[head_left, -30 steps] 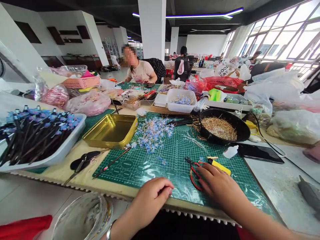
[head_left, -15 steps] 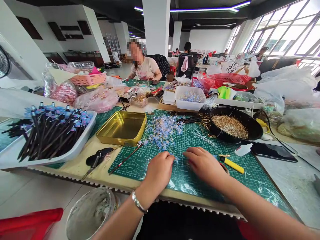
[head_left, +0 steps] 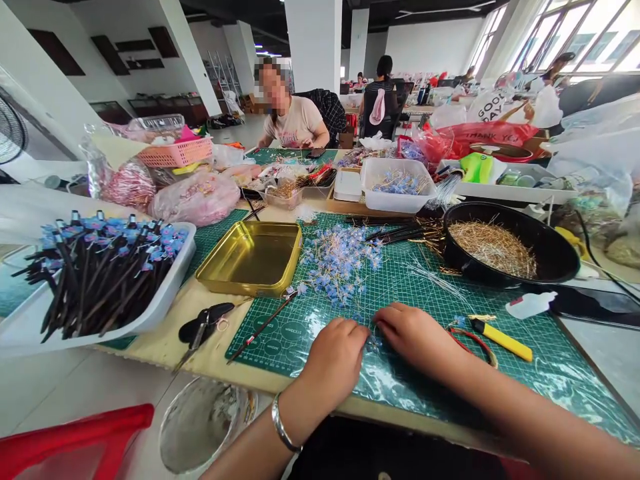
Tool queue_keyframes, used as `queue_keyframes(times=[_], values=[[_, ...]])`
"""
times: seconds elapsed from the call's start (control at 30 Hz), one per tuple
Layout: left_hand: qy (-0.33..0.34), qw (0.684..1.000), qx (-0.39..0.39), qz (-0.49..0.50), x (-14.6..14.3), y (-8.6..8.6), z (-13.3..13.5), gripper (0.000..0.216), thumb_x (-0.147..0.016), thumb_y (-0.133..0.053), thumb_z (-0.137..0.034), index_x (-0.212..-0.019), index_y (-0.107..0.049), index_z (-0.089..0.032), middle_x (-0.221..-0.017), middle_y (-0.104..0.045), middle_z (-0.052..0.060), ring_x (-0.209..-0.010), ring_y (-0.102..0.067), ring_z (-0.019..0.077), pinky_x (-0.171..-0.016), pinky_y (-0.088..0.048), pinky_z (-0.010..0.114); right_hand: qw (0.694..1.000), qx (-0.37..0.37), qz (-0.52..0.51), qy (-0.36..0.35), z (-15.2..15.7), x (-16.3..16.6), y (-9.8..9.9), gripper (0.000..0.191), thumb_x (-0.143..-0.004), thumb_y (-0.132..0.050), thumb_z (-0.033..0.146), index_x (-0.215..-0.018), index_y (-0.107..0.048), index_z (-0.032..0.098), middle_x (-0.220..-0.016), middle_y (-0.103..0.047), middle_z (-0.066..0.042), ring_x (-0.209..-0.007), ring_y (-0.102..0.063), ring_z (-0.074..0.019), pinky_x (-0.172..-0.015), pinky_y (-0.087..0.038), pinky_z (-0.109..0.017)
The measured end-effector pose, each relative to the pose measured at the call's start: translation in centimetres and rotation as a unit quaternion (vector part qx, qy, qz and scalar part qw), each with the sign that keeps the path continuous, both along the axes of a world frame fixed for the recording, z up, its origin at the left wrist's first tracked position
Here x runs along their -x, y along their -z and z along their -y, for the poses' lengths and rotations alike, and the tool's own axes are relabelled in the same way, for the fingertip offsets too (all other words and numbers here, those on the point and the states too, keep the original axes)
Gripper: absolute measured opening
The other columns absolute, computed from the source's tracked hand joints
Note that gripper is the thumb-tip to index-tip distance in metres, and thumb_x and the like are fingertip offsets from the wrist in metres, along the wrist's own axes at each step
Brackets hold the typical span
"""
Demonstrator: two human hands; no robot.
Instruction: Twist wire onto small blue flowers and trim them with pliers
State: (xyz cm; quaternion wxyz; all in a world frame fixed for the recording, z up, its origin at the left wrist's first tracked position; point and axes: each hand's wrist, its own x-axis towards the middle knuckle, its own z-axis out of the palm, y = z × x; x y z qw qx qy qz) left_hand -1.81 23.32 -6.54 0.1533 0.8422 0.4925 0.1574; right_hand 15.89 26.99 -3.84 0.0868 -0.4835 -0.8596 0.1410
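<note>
My left hand is closed in a pinch, its fingertips at a small blue flower on thin wire. My right hand faces it from the right, thumb and fingers curled together close to the same flower; what lies between those fingertips is too small to make out. Both hands rest low over the green cutting mat. Just beyond them spreads a loose pile of blue flowers on gold wires. A thin dark stick lies left of my left hand.
Left are a gold tin, scissors and a white tray of dark flowered sticks. Right are a black bowl of gold wires, a yellow-handled cutter, a red ring and a small white bottle. A co-worker sits opposite.
My hands have come closer together, and the right fingertips have curled in toward the left ones. The camera view has tilted down and shifted a little.
</note>
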Motion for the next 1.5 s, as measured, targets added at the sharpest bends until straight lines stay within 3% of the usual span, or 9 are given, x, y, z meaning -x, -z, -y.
queue_keyframes(times=[0.37,0.5,0.63,0.73,0.9,1.0,1.07,1.27,1.5], values=[[0.032,0.994,-0.082,-0.070,0.5,1.2,1.2,0.017,-0.091,-0.051,-0.007,-0.099,-0.065,-0.013,-0.088,-0.066,0.006,-0.082,-0.061,0.0238,-0.070,-0.054,0.037,0.976,-0.077,-0.157,0.129,-1.1,-0.6,-3.3,0.029,-0.096,-0.040,0.029,-0.104,-0.065,0.017,-0.091,-0.071,-0.007,-0.079,-0.066,-0.0206,-0.070,-0.051,-0.031],[0.011,0.996,-0.081,-0.018,1.8,0.5,1.4,0.015,-0.092,-0.050,-0.011,-0.092,-0.065,-0.016,-0.085,-0.066,0.005,-0.082,-0.060,0.0225,-0.073,-0.051,0.035,0.993,-0.019,-0.107,0.044,-3.2,0.8,-2.7,0.016,-0.088,-0.054,0.019,-0.091,-0.070,0.021,-0.091,-0.072,-0.002,-0.086,-0.066,-0.0198,-0.079,-0.048,-0.029],[-0.123,0.973,-0.005,0.196,3.8,-1.0,1.4,0.013,-0.090,-0.050,-0.015,-0.087,-0.062,-0.018,-0.085,-0.066,0.004,-0.084,-0.060,0.0191,-0.078,-0.046,0.033,0.998,0.035,-0.051,-0.026,-3.2,3.0,-0.7,0.015,-0.085,-0.059,0.016,-0.090,-0.072,0.020,-0.088,-0.070,-0.007,-0.084,-0.065,-0.0230,-0.075,-0.046,-0.031],[-0.209,0.872,0.135,0.421,5.1,-2.0,1.2,0.013,-0.094,-0.046,-0.024,-0.088,-0.057,-0.018,-0.084,-0.065,0.002,-0.073,-0.059,0.0128,-0.067,-0.044,0.026,0.996,0.059,-0.053,-0.038,-2.6,3.4,0.2,0.014,-0.084,-0.057,0.015,-0.081,-0.070,0.019,-0.083,-0.066,-0.009,-0.081,-0.062,-0.0236,-0.074,-0.045,-0.032],[-0.208,0.590,0.326,0.709,5.2,-3.3,-0.1,0.010,-0.085,-0.057,-0.024,-0.085,-0.049,-0.016,-0.066,-0.055,-0.005,-0.045,-0.034,0.0015,-0.045,-0.024,0.016,0.979,0.125,-0.162,0.018,-2.7,0.8,-0.8,0.015,-0.087,-0.051,0.023,-0.089,-0.066,0.020,-0.091,-0.068,-0.008,-0.086,-0.062,-0.0242,-0.081,-0.045,-0.038],[-0.143,0.523,0.413,0.732,3.5,-4.0,-1.4,0.017,-0.077,-0.064,-0.016,-0.092,-0.057,-0.013,-0.071,-0.052,-0.004,-0.052,-0.039,0.0011,-0.049,-0.029,0.015,0.937,0.216,-0.269,0.060,-1.9,-1.1,-2.0,0.019,-0.090,-0.048,0.033,-0.095,-0.060,0.020,-0.088,-0.069,-0.007,-0.078,-0.065,-0.0211,-0.070,-0.051,-0.035],[-0.098,0.573,0.421,0.696,1.7,-4.5,-2.2,0.020,-0.075,-0.066,-0.013,-0.094,-0.062,-0.013,-0.078,-0.056,-0.003,-0.053,-0.038,0.0007,-0.049,-0.027,0.015,0.897,0.280,-0.334,0.069,-0.8,-2.1,-2.5,0.019,-0.089,-0.051,0.036,-0.093,-0.058,0.018,-0.086,-0.069,-0.006,-0.075,-0.067,-0.0188,-0.065,-0.052,-0.031],[0.011,0.853,0.258,0.453,-2.6,-5.3,-4.0,0.018,-0.089,-0.056,-0.018,-0.101,-0.069,-0.019,-0.099,-0.069,0.001,-0.090,-0.059,0.0119,-0.082,-0.043,0.024,0.799,0.359,-0.472,0.105,1.0,-3.5,-2.8,0.023,-0.081,-0.066,0.037,-0.089,-0.054,0.018,-0.082,-0.068,-0.003,-0.067,-0.064,-0.0130,-0.060,-0.049,-0.024],[-0.019,0.903,0.244,0.353,-3.5,-3.9,-5.2,0.011,-0.084,-0.064,-0.027,-0.084,-0.069,-0.017,-0.080,-0.067,0.000,-0.074,-0.056,0.0138,-0.069,-0.041,0.025,0.757,0.375,-0.513,0.149,0.4,-5.0,-2.7,0.018,-0.078,-0.062,0.033,-0.085,-0.052,0.019,-0.077,-0.066,-0.003,-0.061,-0.062,-0.0130,-0.055,-0.046,-0.024]])
